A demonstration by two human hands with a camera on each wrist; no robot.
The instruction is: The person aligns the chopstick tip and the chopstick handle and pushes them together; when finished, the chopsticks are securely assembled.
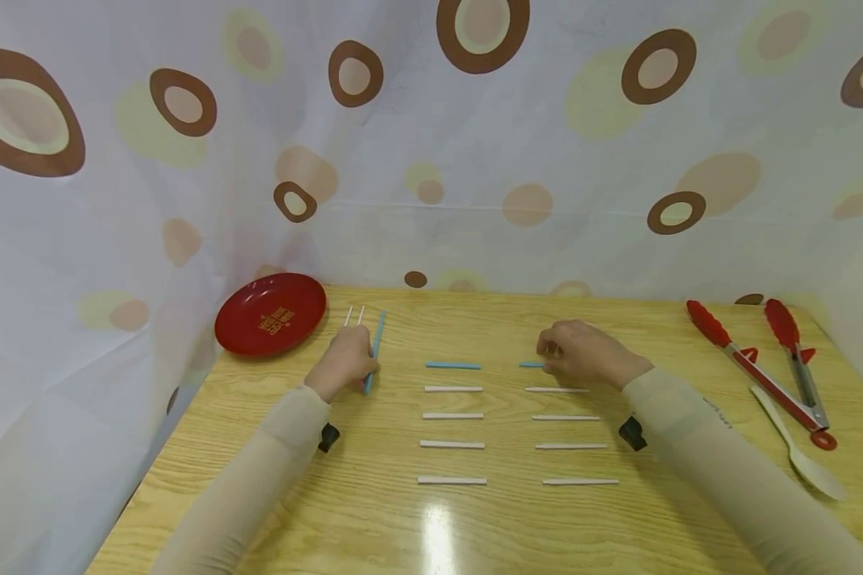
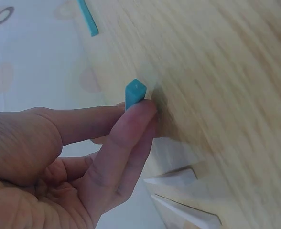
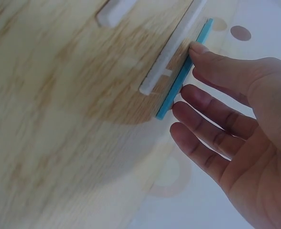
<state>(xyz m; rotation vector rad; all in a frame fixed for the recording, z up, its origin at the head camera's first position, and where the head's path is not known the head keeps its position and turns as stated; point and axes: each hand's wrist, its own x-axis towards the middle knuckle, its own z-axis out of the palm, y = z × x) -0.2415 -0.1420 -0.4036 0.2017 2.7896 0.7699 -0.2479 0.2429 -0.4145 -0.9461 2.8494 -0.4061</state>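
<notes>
Near the far left corner of the desk, the left hand pinches a blue stick, two white sticks just beside it. The right hand, fingers gently bent, has its thumb on the right column's blue stick; I cannot tell whether it pinches. Mid-desk, the left column and right column each count one blue stick, toward the far edge, and four white. Both look evenly laid out, so that part seems done; the three sticks by the left hand, outside the columns, seem left.
</notes>
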